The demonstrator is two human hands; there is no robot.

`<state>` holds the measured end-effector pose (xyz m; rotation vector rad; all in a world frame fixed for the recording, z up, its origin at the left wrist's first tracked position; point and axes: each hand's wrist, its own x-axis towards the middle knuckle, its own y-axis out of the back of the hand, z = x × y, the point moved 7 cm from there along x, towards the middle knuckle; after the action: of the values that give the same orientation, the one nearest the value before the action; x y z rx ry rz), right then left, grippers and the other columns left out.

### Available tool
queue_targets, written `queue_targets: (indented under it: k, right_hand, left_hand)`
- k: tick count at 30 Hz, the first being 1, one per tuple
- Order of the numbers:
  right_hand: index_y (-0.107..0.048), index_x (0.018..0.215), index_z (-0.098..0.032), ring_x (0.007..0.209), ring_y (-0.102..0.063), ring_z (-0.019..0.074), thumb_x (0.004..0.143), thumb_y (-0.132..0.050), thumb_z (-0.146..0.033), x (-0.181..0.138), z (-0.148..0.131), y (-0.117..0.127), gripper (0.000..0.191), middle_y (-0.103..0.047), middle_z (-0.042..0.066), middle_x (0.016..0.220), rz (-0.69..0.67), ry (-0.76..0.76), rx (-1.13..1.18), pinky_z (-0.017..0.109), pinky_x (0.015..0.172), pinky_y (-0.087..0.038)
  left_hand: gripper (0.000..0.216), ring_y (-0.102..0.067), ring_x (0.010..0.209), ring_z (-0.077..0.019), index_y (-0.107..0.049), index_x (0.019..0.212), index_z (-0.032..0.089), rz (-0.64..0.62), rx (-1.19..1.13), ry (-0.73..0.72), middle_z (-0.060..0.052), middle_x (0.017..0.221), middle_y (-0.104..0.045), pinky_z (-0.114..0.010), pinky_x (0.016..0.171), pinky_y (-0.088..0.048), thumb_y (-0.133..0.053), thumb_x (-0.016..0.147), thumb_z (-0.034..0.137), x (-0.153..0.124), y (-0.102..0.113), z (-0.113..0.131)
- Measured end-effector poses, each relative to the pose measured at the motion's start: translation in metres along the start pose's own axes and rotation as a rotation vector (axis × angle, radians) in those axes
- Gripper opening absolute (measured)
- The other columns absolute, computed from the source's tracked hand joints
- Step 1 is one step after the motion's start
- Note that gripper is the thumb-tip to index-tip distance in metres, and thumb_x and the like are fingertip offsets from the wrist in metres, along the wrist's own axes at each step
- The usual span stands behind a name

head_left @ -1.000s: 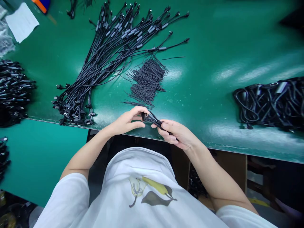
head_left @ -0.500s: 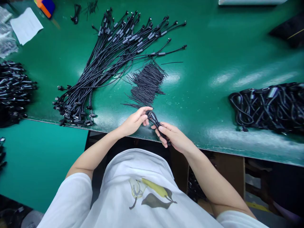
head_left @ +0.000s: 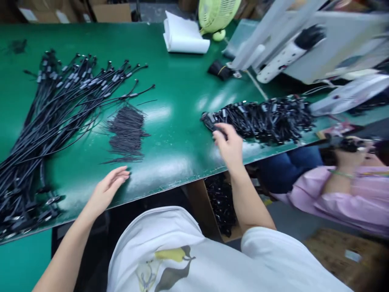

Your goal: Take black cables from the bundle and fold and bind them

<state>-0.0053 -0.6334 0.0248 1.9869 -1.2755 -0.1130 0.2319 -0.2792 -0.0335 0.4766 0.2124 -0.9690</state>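
My right hand [head_left: 231, 148] is at the left end of a row of coiled black cables [head_left: 267, 119]. Its curled fingers are around the near end of a coiled cable [head_left: 209, 119] lying against that row. My left hand [head_left: 107, 190] holds nothing, its fingers stretched out above the table's front edge. Beyond it lies a heap of short black twist ties [head_left: 127, 132]. To the left, long black cables [head_left: 67, 101] with grey sleeves and connectors are spread in a loose bunch.
A green fan [head_left: 217, 16], a folded white sheet [head_left: 185, 34] and a black bundle [head_left: 219, 69] are at the back of the green table [head_left: 176, 97]. A co-worker in a pink sleeve [head_left: 313, 186] sits at right. Below the edge stands a box of black cables [head_left: 221, 207].
The view has swung right. My right hand has carried the coiled cable from in front of me to the row at right. My left hand has let go of it.
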Motion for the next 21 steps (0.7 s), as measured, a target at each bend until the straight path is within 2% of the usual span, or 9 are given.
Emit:
queue_targets:
  k: [2,4,7,10,13,16,19,21]
  right_hand:
    - [-0.064,0.118,-0.018,0.106,-0.059,0.025,0.093,-0.047,-0.032,0.025,0.024,0.043,0.033,-0.064,0.013,0.114,0.22,0.015,-0.262,0.041,0.095,-0.045]
    - [-0.068,0.114,-0.015,0.117,-0.052,0.0311,0.091,-0.05,-0.028,0.043,0.047,0.06,0.032,-0.06,0.018,0.124,0.223,-0.05,-0.486,0.048,0.101,-0.04]
    - [-0.07,0.116,-0.015,0.119,-0.05,0.0371,0.087,-0.056,-0.029,0.051,0.062,0.059,0.035,-0.054,0.022,0.136,0.12,-0.104,-0.635,0.053,0.098,-0.039]
    - [-0.07,0.121,-0.013,0.118,-0.053,0.0389,0.088,-0.056,-0.032,0.038,0.047,0.053,0.041,-0.055,0.027,0.135,0.192,-0.017,-0.603,0.053,0.098,-0.04]
    - [-0.075,0.113,-0.018,0.113,-0.06,0.0373,0.088,-0.054,-0.037,0.021,0.018,0.032,0.037,-0.066,0.024,0.116,0.238,0.202,-0.443,0.05,0.095,-0.045]
    - [-0.076,0.11,-0.031,0.106,-0.064,0.0378,0.088,-0.053,-0.046,0.01,-0.012,-0.009,0.035,-0.07,0.02,0.109,0.132,0.362,-0.262,0.054,0.089,-0.047]
    - [-0.073,0.112,-0.04,0.105,-0.066,0.0354,0.089,-0.053,-0.042,0.001,-0.05,-0.059,0.031,-0.07,0.016,0.109,-0.094,0.466,-0.147,0.052,0.086,-0.051]
    - [-0.071,0.109,-0.042,0.103,-0.067,0.0324,0.089,-0.054,-0.036,-0.006,-0.078,-0.087,0.027,-0.071,0.012,0.109,-0.24,0.532,-0.108,0.048,0.087,-0.054]
  left_hand:
    - [0.062,-0.065,0.114,-0.0258,-0.056,0.13,0.017,0.03,0.027,0.017,-0.014,0.124,-0.067,-0.045,0.106,-0.048,-0.054,0.086,0.061,-0.004,0.011,-0.008]
    - [0.062,-0.065,0.113,-0.0267,-0.057,0.128,0.017,0.058,0.057,0.013,-0.014,0.123,-0.068,-0.046,0.104,-0.049,-0.053,0.086,0.062,-0.009,0.02,-0.012]
    - [0.054,-0.066,0.112,-0.0276,-0.06,0.123,0.021,0.163,0.216,-0.049,-0.011,0.121,-0.069,-0.048,0.104,-0.049,-0.052,0.087,0.06,-0.017,0.041,-0.011]
    - [0.042,-0.064,0.112,-0.0279,-0.061,0.122,0.024,0.375,0.493,-0.144,-0.01,0.122,-0.069,-0.047,0.104,-0.047,-0.049,0.092,0.051,-0.027,0.078,0.0]
    - [0.039,-0.059,0.12,-0.0301,-0.06,0.126,0.02,0.602,0.788,-0.171,-0.014,0.126,-0.065,-0.047,0.106,-0.044,-0.046,0.095,0.04,-0.037,0.122,0.013]
    - [0.043,-0.054,0.123,-0.0331,-0.055,0.133,0.013,0.764,1.014,-0.025,-0.019,0.134,-0.059,-0.046,0.105,-0.042,-0.045,0.096,0.033,-0.038,0.162,0.015]
    - [0.046,-0.055,0.116,-0.0344,-0.052,0.136,0.01,0.739,1.144,0.147,-0.022,0.13,-0.058,-0.047,0.098,-0.043,-0.049,0.095,0.031,-0.024,0.184,0.008]
    - [0.041,-0.054,0.112,-0.0343,-0.054,0.132,0.01,0.705,1.181,0.196,-0.022,0.123,-0.06,-0.046,0.094,-0.043,-0.049,0.095,0.028,-0.013,0.191,0.005]
